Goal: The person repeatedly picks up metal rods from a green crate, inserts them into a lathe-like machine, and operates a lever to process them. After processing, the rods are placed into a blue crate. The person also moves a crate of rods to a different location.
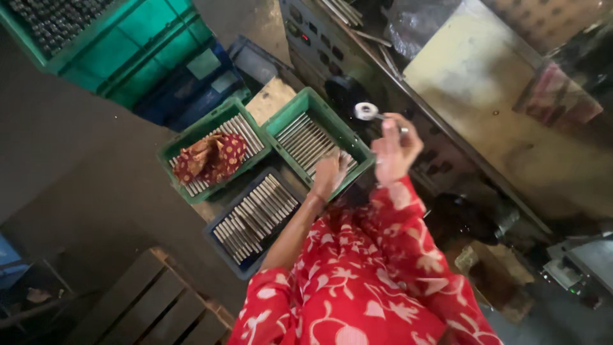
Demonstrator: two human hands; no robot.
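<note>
My right hand (pixel 396 150) is raised and closed on a metal rod with a round ring-shaped head (pixel 367 111), held up near the machine's front panel. Lower down, my left hand (pixel 330 172) reaches into a green crate (pixel 317 102) filled with rows of thin metal rods (pixel 308 142); its fingers rest on the rods, and whether they grip one is hidden. Both arms wear red sleeves with a white floral print.
A second green crate (pixel 185 144) holds rods and a bundled red patterned cloth (pixel 211 158). A blue crate (pixel 223 246) of rods sits nearer. Stacked teal and blue crates (pixel 137 48) stand far left. A machine with a control panel (pixel 306 32) fills the right. A wooden pallet (pixel 150 303) lies below.
</note>
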